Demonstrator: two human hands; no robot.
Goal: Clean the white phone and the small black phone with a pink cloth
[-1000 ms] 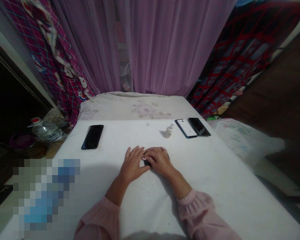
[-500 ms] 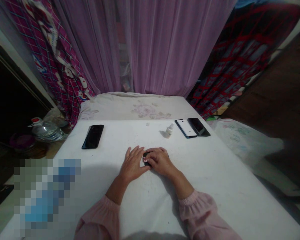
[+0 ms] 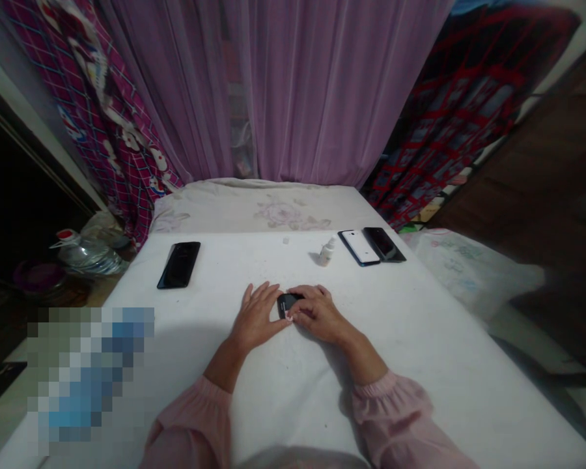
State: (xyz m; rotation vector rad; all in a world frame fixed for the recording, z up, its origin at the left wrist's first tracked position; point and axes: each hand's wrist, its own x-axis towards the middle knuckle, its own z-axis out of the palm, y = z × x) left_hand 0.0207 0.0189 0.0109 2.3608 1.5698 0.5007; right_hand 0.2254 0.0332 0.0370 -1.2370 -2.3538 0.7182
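Wht cloth (image 3: 420,365): blk ph. (image 3: 179,265) L, btl. (image 3: 327,253), phs. (image 3: 360,246) R, dk. device (image 3: 287,303) ctr.

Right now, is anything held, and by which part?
The right hand pinches a small white piece, gripped part hidden; whether the left hand grips the dark device is unclear.

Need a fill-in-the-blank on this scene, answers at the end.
1. The person's ____ hand pinches a white piece at the dark device.
2. Between the bottle and the dark phone lies a ____ phone.
3. A lone black phone lies on the table's ____ side.
4. The jug has a ____ cap.

Missing: right; white; left; red.
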